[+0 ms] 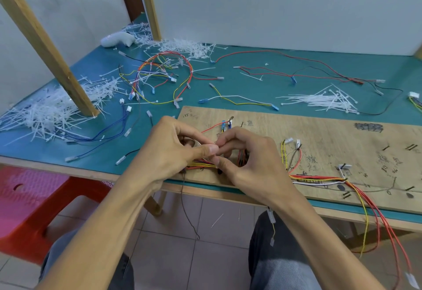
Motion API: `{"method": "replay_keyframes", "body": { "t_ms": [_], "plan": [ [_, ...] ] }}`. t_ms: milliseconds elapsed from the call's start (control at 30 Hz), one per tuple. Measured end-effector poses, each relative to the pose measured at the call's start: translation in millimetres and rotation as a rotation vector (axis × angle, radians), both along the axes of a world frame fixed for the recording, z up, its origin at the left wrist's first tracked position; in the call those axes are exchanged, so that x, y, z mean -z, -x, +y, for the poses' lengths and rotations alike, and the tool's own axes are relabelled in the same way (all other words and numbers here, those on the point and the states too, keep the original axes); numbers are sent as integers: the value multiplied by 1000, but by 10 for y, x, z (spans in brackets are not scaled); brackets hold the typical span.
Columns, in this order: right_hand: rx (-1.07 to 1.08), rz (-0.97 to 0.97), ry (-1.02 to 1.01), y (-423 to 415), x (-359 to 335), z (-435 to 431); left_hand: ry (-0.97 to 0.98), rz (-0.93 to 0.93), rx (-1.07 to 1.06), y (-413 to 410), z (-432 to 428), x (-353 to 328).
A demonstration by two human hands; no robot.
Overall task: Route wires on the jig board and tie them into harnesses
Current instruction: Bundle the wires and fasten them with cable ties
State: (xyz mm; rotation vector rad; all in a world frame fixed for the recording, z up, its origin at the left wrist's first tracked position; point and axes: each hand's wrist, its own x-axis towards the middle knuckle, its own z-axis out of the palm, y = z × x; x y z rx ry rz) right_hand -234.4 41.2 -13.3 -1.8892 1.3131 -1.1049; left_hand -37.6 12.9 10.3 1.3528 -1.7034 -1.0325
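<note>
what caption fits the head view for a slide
Both hands pinch a wire bundle on the wooden jig board.

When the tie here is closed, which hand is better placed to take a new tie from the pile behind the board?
Probably the right hand. The loose cable ties lie beyond the jig board on its side, while the left hand would have to cross over.

Workshop — jig board [319,130], cable-tie heaps [45,111].
</note>
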Motion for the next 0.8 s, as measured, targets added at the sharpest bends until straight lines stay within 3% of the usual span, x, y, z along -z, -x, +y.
{"method": "replay_keyframes", "body": {
  "t_ms": [367,667,800],
  "plan": [
    [-13,-46,-30,20,10,-56,156,-311,-68,84,-25,-79],
    [-45,-18,-36,12,16,-94,119,-203,-103,79,-85,-10],
    [-22,60,-34,4,15,-96,201,-214,-178,209,-75,-6]
  ]
}}
